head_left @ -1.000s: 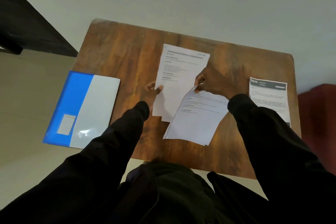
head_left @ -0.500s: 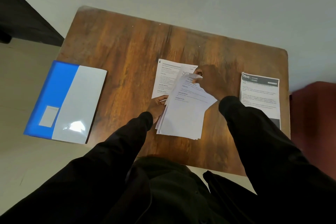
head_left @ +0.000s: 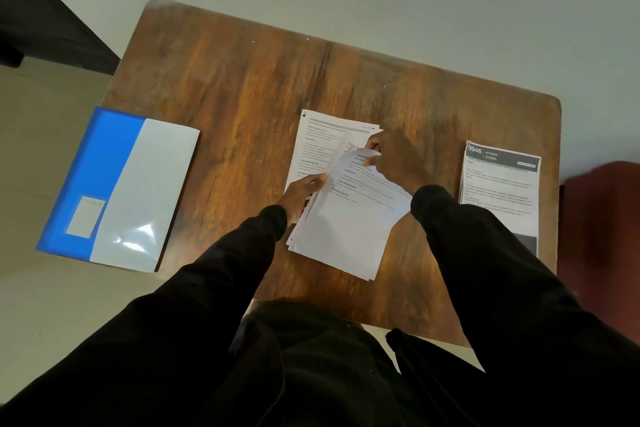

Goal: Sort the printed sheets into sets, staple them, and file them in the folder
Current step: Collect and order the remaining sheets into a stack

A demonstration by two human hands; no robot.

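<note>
Since a moment ago our right hand (head_left: 391, 159) has curled up the top sheet's (head_left: 367, 191) far corner. On the table (head_left: 242, 97), the folder (head_left: 117, 187) lies closed at 9 o'clock and a printed pile (head_left: 498, 191) at 3 o'clock. The stack (head_left: 346, 246) sits at centre, long axis toward 1 o'clock, over a loose sheet (head_left: 318, 142). Our left hand (head_left: 301, 192) grips its 9 o'clock edge; the right, nearer that corner, pinches it.
</note>
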